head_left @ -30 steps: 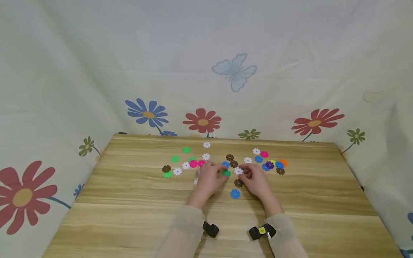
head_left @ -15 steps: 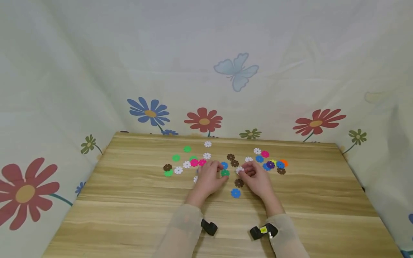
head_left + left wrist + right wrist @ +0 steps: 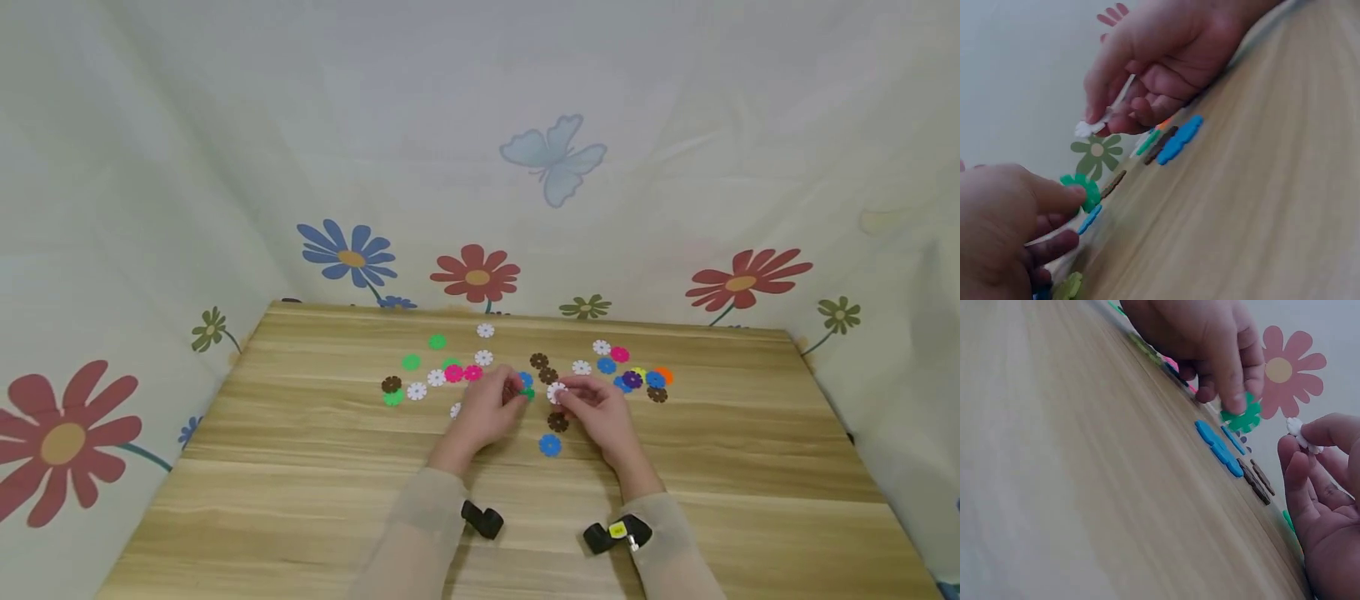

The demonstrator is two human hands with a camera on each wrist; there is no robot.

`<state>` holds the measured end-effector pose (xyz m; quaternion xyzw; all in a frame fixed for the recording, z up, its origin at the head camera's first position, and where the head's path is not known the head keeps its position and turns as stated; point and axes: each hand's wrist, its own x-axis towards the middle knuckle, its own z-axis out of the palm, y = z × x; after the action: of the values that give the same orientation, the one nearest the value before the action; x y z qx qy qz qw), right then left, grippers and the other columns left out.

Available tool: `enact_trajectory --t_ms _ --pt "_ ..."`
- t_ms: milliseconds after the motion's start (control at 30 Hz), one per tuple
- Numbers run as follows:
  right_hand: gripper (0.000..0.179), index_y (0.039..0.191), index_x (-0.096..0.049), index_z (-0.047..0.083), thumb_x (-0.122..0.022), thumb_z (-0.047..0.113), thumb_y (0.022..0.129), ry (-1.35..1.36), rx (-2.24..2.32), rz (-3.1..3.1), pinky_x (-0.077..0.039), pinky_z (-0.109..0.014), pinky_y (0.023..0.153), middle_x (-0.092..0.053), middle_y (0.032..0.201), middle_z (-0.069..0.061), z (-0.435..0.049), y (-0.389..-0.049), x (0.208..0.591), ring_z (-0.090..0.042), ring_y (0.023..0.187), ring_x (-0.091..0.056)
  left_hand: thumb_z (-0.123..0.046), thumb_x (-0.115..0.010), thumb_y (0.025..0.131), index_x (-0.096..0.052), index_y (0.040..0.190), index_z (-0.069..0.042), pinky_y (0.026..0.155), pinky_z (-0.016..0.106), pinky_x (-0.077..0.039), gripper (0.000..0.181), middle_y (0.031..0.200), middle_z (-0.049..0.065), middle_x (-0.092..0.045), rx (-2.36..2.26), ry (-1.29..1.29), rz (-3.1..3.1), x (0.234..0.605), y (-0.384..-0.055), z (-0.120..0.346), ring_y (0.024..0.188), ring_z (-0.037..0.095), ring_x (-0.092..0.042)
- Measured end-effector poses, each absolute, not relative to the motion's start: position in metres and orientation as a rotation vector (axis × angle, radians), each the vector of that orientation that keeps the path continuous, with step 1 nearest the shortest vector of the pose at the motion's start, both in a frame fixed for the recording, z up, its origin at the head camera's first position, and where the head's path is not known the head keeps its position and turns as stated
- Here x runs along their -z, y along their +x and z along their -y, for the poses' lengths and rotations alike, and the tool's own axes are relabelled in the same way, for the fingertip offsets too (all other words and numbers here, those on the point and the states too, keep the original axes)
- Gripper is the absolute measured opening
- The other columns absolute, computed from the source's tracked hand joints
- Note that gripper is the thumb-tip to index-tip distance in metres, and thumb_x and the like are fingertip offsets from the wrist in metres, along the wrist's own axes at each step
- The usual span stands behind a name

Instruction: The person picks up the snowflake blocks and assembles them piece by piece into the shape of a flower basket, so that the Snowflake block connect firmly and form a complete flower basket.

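Observation:
My left hand (image 3: 489, 407) pinches a green snowflake disc (image 3: 1089, 192) between thumb and fingers, just above the table; in the head view the thumb partly covers it. Across a small gap, my right hand (image 3: 603, 414) pinches a white snowflake disc (image 3: 555, 392), also raised off the wood. The two discs are apart. A brown disc (image 3: 557, 422) and a blue disc (image 3: 550, 445) lie flat in front of the hands. Two brown discs (image 3: 548, 376) overlap or touch behind, and another blue disc (image 3: 527, 379) is beside the left fingertips, partly hidden.
Several green, pink, white and brown discs, including a pink disc (image 3: 453, 373), are scattered left of the hands. To the right is a group with a purple disc (image 3: 632, 380) and an orange disc (image 3: 663, 376). A flowered cloth (image 3: 420, 167) hangs behind the wooden table (image 3: 300, 467).
The green disc, broad face visible before, is now tilted and largely behind my left thumb. My right hand has lifted the white disc slightly. The head view has shifted a little.

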<state>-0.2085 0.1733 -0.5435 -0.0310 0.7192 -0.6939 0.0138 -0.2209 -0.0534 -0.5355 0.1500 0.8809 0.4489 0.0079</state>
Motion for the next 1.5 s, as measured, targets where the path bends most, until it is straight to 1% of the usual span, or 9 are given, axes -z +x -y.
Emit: enact_trajectory --t_ms 67,333,633,800,967,1133,1200,1333,1500 --pt "0.026 0.124 -0.072 -0.011 -0.076 0.002 0.102 -0.098 2.177 -2.201 -0.062 -0.025 0.071 -0.080 0.097 -0.012 -0.172 -0.209 0.543 -0.015 0.080 -0.075 -0.013 -0.073 0.106 -0.067 0.117 -0.014 0.081 0.031 -0.055 0.013 0.099 -0.002 -0.066 -1.581 0.467 -2.663 0.537 -0.222 0.056 0.090 0.015 -0.062" --pt "0.025 0.121 -0.070 -0.016 -0.073 0.002 0.104 -0.068 2.282 -2.071 -0.061 -0.024 0.067 -0.080 0.089 -0.010 -0.167 -0.207 0.539 -0.014 0.074 -0.074 -0.016 -0.075 0.106 -0.079 0.117 -0.015 0.081 0.030 -0.056 0.012 0.105 -0.001 -0.076 -1.966 0.522 -2.460 0.537 -0.223 0.057 0.094 0.017 -0.067" --pt "0.025 0.123 -0.067 -0.019 -0.071 -0.002 0.104 -0.074 2.327 -1.970 -0.066 -0.029 0.077 -0.080 0.091 -0.006 -0.169 -0.207 0.541 -0.015 0.076 -0.077 -0.012 -0.077 0.103 -0.080 0.114 -0.012 0.084 0.030 -0.057 0.011 0.109 0.002 -0.076 -1.984 0.589 -2.457 0.537 -0.220 0.051 0.098 0.017 -0.070" --pt "0.020 0.119 -0.070 -0.016 -0.071 -0.005 0.103 -0.064 2.326 -1.931 -0.066 -0.029 0.077 -0.081 0.090 -0.007 -0.169 -0.207 0.539 -0.015 0.075 -0.077 -0.011 -0.080 0.101 -0.084 0.109 -0.012 0.082 0.032 -0.058 0.009 0.108 0.000 -0.079 -1.955 0.623 -2.498 0.535 -0.219 0.048 0.100 0.017 -0.071" --pt "0.008 0.109 -0.076 -0.007 -0.071 -0.007 0.102 -0.060 2.325 -1.860 -0.066 -0.029 0.076 -0.081 0.090 -0.008 -0.170 -0.205 0.538 -0.015 0.074 -0.077 -0.009 -0.083 0.098 -0.086 0.104 -0.012 0.083 0.032 -0.059 0.007 0.102 -0.004 -0.081 -1.892 0.664 -2.591 0.534 -0.218 0.047 0.099 0.013 -0.073" --pt "0.015 0.101 -0.080 0.003 -0.070 -0.008 0.102 -0.081 2.347 -1.786 -0.065 -0.027 0.076 -0.081 0.093 -0.008 -0.173 -0.206 0.537 -0.014 0.075 -0.077 -0.006 -0.083 0.097 -0.084 0.100 -0.011 0.088 0.035 -0.060 0.005 0.100 -0.002 -0.081 -1.881 0.697 -2.584 0.531 -0.219 0.044 0.099 0.013 -0.074" --pt "0.018 0.100 -0.080 0.005 -0.069 -0.009 0.102 -0.085 2.369 -1.759 -0.065 -0.027 0.076 -0.082 0.093 -0.007 -0.174 -0.207 0.538 -0.013 0.075 -0.077 -0.007 -0.081 0.100 -0.083 0.104 -0.008 0.090 0.036 -0.061 0.005 0.102 0.000 -0.081 -1.869 0.694 -2.549 0.530 -0.220 0.043 0.100 0.016 -0.074" --pt "0.020 0.102 -0.079 0.008 -0.067 -0.008 0.103 -0.085 2.398 -1.731 -0.064 -0.024 0.075 -0.082 0.091 -0.004 -0.176 -0.207 0.540 -0.012 0.075 -0.076 -0.012 -0.077 0.103 -0.076 0.123 -0.005 0.092 0.036 -0.060 0.020 0.113 0.003 -0.078 -1.803 0.633 -2.481 0.530 -0.223 0.047 0.106 0.020 -0.072" --pt "0.020 0.102 -0.080 0.011 -0.068 -0.005 0.103 0.001 2.455 -1.775 -0.051 -0.016 0.059 -0.078 0.085 0.001 -0.182 -0.208 0.538 -0.007 0.068 -0.068 -0.015 -0.081 0.100 -0.070 0.136 -0.007 0.098 0.041 -0.057 0.038 0.122 0.005 -0.074 -1.726 0.496 -2.535 0.534 -0.229 0.058 0.113 0.024 -0.070"
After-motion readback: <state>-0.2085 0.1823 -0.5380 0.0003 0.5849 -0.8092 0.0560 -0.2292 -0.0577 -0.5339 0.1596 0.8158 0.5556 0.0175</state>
